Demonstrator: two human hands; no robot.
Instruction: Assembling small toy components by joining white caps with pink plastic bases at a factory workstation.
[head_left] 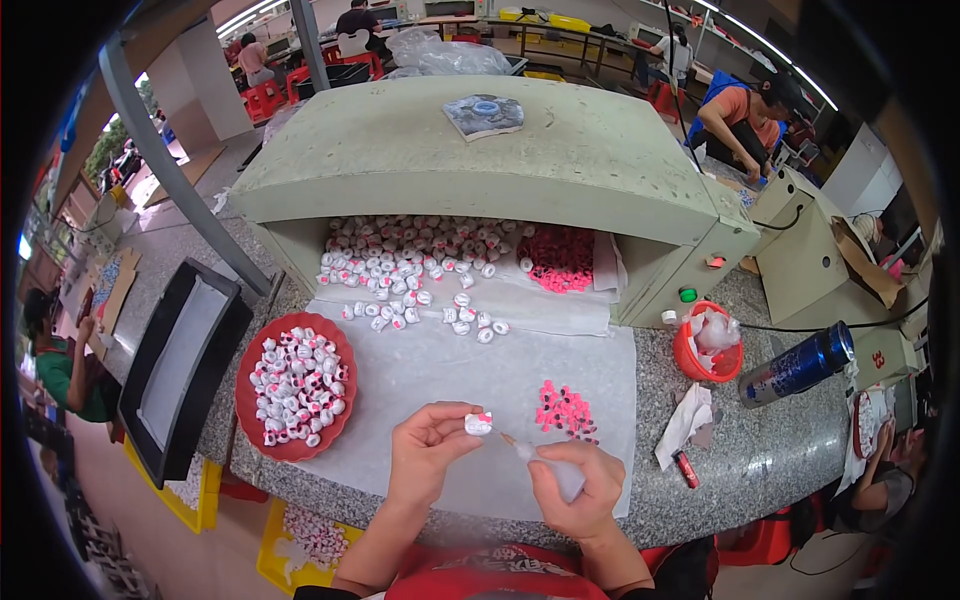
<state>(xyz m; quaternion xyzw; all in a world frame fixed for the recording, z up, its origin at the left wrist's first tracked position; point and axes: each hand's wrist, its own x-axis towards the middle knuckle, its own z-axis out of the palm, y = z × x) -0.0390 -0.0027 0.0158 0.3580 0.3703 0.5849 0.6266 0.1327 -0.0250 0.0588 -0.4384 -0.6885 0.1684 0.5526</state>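
Between the fingertips of my left hand [425, 452] is a small white figurine head [479, 425] with a pink patch, pinched upright over the white paper sheet [430, 365]. My right hand [582, 492] is wrapped round a translucent squeeze bottle [567, 479]. Its thin nozzle [509, 439] points at the head, with a small gap between them. Just beyond my right hand lies a loose cluster of small pink pieces [562, 408], some with dark parts. A red scalloped dish [247, 415] to the left holds many similar white heads [297, 385].
A pale green metal oven [450, 190] stands ahead, white heads [400, 250] and pink pieces [562, 258] in its opening. At right are an orange-red basket [708, 372], a blue tumbler [797, 365] and a red marker [686, 470]. A black tray [135, 410] leans left. Co-workers sit around.
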